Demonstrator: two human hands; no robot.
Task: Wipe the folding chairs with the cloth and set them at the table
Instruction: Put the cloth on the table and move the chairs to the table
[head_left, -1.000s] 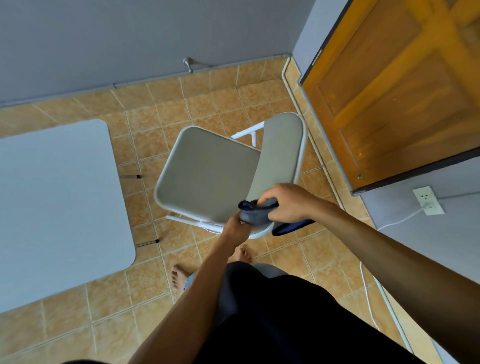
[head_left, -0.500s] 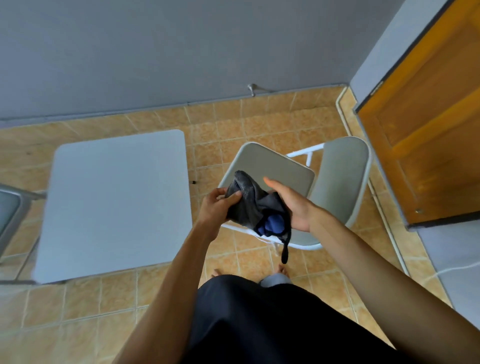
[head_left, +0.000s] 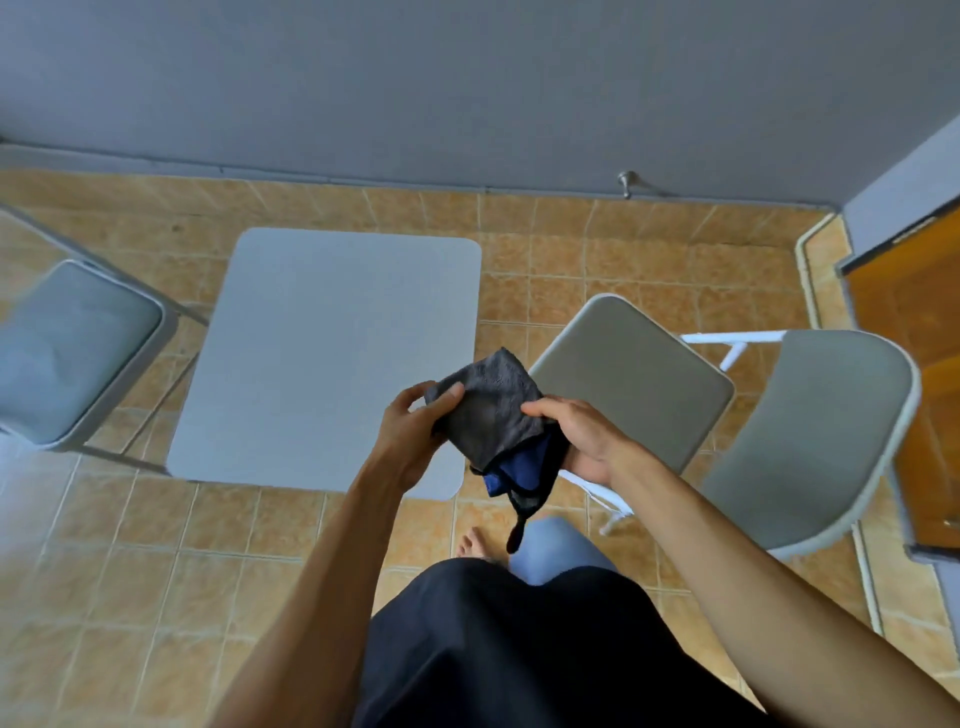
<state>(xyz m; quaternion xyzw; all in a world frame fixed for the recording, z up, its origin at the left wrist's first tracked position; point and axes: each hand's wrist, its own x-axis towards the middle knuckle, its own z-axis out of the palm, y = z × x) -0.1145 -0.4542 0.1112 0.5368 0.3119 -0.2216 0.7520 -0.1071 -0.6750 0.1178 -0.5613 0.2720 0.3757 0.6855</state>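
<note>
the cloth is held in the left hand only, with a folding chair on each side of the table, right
Not quite. The head view shows both the left hand and the right hand gripping the cloth. The rest holds: the left chair and right chair flank the table.

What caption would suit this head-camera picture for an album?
Left hand and right hand hold the dark cloth; grey table and an open folding chair stand below.

Single head-worn wide view, steeply downward.
</note>
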